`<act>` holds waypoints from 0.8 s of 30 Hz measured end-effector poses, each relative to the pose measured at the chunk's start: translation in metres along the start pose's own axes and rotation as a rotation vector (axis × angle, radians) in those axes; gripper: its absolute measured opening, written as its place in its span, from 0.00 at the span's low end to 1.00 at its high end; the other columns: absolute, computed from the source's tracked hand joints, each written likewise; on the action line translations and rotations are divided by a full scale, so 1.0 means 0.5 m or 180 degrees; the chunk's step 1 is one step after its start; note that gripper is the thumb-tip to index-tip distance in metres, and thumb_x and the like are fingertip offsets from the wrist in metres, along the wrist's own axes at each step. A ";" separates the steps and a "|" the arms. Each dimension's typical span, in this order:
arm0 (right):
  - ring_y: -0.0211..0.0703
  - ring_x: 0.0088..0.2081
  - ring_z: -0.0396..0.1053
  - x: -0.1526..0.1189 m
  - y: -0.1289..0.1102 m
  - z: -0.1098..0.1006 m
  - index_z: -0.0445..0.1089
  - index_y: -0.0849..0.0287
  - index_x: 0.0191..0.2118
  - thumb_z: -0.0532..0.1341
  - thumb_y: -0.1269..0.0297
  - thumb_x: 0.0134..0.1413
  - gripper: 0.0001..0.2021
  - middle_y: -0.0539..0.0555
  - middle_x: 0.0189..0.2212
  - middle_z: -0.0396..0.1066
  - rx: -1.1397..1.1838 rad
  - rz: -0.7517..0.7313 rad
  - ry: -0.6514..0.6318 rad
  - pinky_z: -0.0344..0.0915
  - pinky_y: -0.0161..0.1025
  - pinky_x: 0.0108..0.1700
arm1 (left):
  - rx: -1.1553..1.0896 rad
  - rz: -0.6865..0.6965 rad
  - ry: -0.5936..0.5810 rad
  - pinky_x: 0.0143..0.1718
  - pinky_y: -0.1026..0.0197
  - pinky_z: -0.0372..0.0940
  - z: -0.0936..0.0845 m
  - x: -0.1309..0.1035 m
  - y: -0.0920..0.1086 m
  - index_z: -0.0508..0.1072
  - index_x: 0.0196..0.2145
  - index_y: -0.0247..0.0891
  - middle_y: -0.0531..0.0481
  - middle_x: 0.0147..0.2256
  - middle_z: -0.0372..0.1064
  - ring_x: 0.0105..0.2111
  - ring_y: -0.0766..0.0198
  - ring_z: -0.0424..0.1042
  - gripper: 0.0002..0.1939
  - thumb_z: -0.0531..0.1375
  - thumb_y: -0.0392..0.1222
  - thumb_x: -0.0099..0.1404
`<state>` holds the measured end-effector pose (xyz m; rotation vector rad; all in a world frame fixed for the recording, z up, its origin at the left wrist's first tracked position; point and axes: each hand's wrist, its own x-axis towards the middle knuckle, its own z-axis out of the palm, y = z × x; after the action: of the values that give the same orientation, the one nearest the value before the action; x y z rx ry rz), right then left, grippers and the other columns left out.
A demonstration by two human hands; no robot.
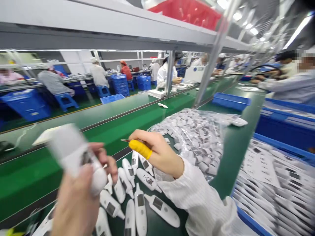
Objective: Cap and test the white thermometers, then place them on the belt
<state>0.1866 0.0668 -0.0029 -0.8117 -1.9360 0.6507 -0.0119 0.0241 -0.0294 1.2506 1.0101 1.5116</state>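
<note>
My left hand (81, 193) is closed on a white handheld thermometer (98, 180), raised at the left and blurred by motion. A flat white part sticks up from it, too smeared to identify. My right hand (162, 154), with a yellow finger cot (140, 149), pinches a thin pointed metal tool (125, 140); most of the tool is hidden in the fingers, and its tip points left toward the other hand. Below both hands, several white thermometers (140, 209) with small dark screens lie loosely on the green tabletop (164, 229).
A clear bag of small white caps (197, 137) lies beyond my right forearm. On the right stands a blue crate (243, 213) packed with white thermometer parts. A green conveyor belt (103, 141) crosses ahead, beneath an overhead shelf (123, 31) with a metal post (214, 55). Co-workers sit farther off.
</note>
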 end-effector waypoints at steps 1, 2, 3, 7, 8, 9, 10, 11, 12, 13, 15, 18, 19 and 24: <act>0.35 0.29 0.63 -0.003 -0.006 0.004 0.67 0.57 0.35 0.55 0.60 0.66 0.09 0.48 0.29 0.69 -0.0096 -0.0120 0.0027 0.55 0.33 0.32 | -0.0009 0.0023 0.0023 0.28 0.66 0.65 0.014 0.006 0.011 0.72 0.45 0.43 0.53 0.31 0.68 0.29 0.67 0.67 0.16 0.61 0.55 0.65; 0.35 0.28 0.63 -0.006 -0.011 0.007 0.66 0.57 0.34 0.55 0.61 0.66 0.09 0.48 0.29 0.69 -0.0230 -0.0221 0.0052 0.54 0.33 0.32 | 0.0076 -0.0045 -0.0021 0.30 0.67 0.65 0.027 0.010 0.019 0.72 0.44 0.42 0.53 0.31 0.69 0.29 0.68 0.67 0.15 0.60 0.54 0.67; 0.34 0.27 0.62 -0.009 -0.016 0.011 0.66 0.57 0.33 0.54 0.63 0.66 0.09 0.48 0.27 0.68 -0.0397 -0.0304 0.0086 0.53 0.33 0.31 | 0.0089 -0.0084 -0.0138 0.30 0.68 0.65 0.037 0.013 0.024 0.72 0.43 0.41 0.52 0.31 0.69 0.30 0.68 0.67 0.15 0.58 0.54 0.69; 0.33 0.23 0.60 -0.019 -0.025 0.020 0.65 0.58 0.29 0.56 0.65 0.64 0.11 0.46 0.23 0.66 -0.1124 -0.0456 0.0310 0.49 0.35 0.28 | 0.0016 -0.0144 -0.0586 0.33 0.67 0.66 0.057 0.009 0.028 0.67 0.48 0.43 0.51 0.35 0.70 0.34 0.66 0.71 0.14 0.54 0.53 0.72; 0.33 0.23 0.59 -0.021 -0.026 0.021 0.65 0.58 0.28 0.56 0.64 0.64 0.12 0.46 0.22 0.65 -0.1322 -0.0490 0.0380 0.48 0.35 0.27 | 0.0090 -0.0098 -0.0574 0.35 0.67 0.66 0.059 0.006 0.027 0.65 0.51 0.44 0.50 0.37 0.70 0.37 0.65 0.72 0.14 0.54 0.52 0.73; 0.33 0.22 0.59 -0.023 -0.026 0.022 0.65 0.58 0.28 0.56 0.64 0.64 0.12 0.46 0.21 0.65 -0.1517 -0.0532 0.0441 0.47 0.36 0.27 | 0.0231 -0.0003 -0.0505 0.37 0.66 0.67 0.060 0.004 0.026 0.64 0.52 0.45 0.50 0.40 0.70 0.39 0.65 0.72 0.14 0.53 0.51 0.73; 0.33 0.22 0.59 -0.024 -0.026 0.023 0.65 0.59 0.28 0.56 0.64 0.64 0.13 0.47 0.21 0.65 -0.1699 -0.0572 0.0498 0.46 0.37 0.26 | 0.0415 0.0125 -0.0428 0.39 0.66 0.67 0.061 0.001 0.025 0.64 0.53 0.45 0.50 0.41 0.69 0.39 0.66 0.71 0.14 0.52 0.50 0.74; 0.33 0.21 0.59 -0.025 -0.025 0.023 0.66 0.59 0.28 0.56 0.63 0.65 0.13 0.47 0.20 0.65 -0.1859 -0.0616 0.0549 0.46 0.37 0.26 | 0.0594 0.0249 -0.0362 0.39 0.66 0.67 0.063 -0.001 0.026 0.63 0.54 0.46 0.51 0.41 0.69 0.38 0.67 0.71 0.14 0.51 0.50 0.74; 0.34 0.22 0.60 -0.025 -0.025 0.024 0.66 0.59 0.28 0.56 0.64 0.65 0.12 0.47 0.20 0.65 -0.1977 -0.0656 0.0566 0.46 0.37 0.26 | 0.0722 0.0331 -0.0317 0.38 0.67 0.67 0.064 -0.002 0.026 0.62 0.55 0.46 0.52 0.39 0.69 0.35 0.68 0.71 0.14 0.50 0.49 0.75; 0.34 0.22 0.60 -0.024 -0.024 0.024 0.67 0.59 0.29 0.56 0.65 0.65 0.12 0.48 0.21 0.66 -0.2021 -0.0676 0.0541 0.46 0.37 0.26 | 0.0759 0.0352 -0.0312 0.35 0.67 0.66 0.065 -0.003 0.028 0.62 0.55 0.46 0.53 0.36 0.68 0.31 0.69 0.69 0.14 0.50 0.49 0.75; 0.34 0.22 0.61 -0.021 -0.021 0.023 0.68 0.59 0.29 0.56 0.68 0.64 0.10 0.48 0.21 0.67 -0.1811 -0.0681 0.0368 0.47 0.36 0.26 | 0.0511 0.0189 -0.0452 0.26 0.68 0.63 0.063 -0.001 0.032 0.63 0.52 0.45 0.55 0.30 0.66 0.23 0.71 0.65 0.12 0.49 0.49 0.75; 0.32 0.21 0.60 -0.014 -0.016 0.024 0.67 0.59 0.29 0.57 0.66 0.65 0.11 0.46 0.21 0.66 -0.1033 -0.0746 -0.0004 0.51 0.33 0.26 | -0.0243 -0.0414 -0.0978 0.16 0.69 0.55 0.053 0.010 0.037 0.64 0.44 0.41 0.56 0.26 0.67 0.15 0.74 0.59 0.10 0.50 0.48 0.74; 0.31 0.21 0.59 -0.012 -0.015 0.024 0.67 0.58 0.29 0.58 0.65 0.65 0.11 0.45 0.20 0.65 -0.0879 -0.0826 0.0026 0.52 0.32 0.25 | -0.0446 -0.0588 -0.1116 0.14 0.70 0.52 0.049 0.015 0.038 0.64 0.45 0.41 0.56 0.24 0.67 0.13 0.74 0.58 0.10 0.50 0.48 0.73; 0.34 0.25 0.64 -0.007 -0.014 0.028 0.73 0.60 0.39 0.58 0.70 0.65 0.06 0.51 0.27 0.69 -0.1437 -0.1599 0.0609 0.56 0.33 0.27 | -0.0687 -0.0869 -0.1238 0.13 0.72 0.50 0.043 0.030 0.036 0.56 0.63 0.40 0.56 0.21 0.67 0.12 0.74 0.57 0.24 0.51 0.44 0.71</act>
<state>0.1737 0.0580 -0.0062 -0.5848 -2.0221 -0.1665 0.0055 0.0348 -0.0050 1.1428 0.7068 1.0821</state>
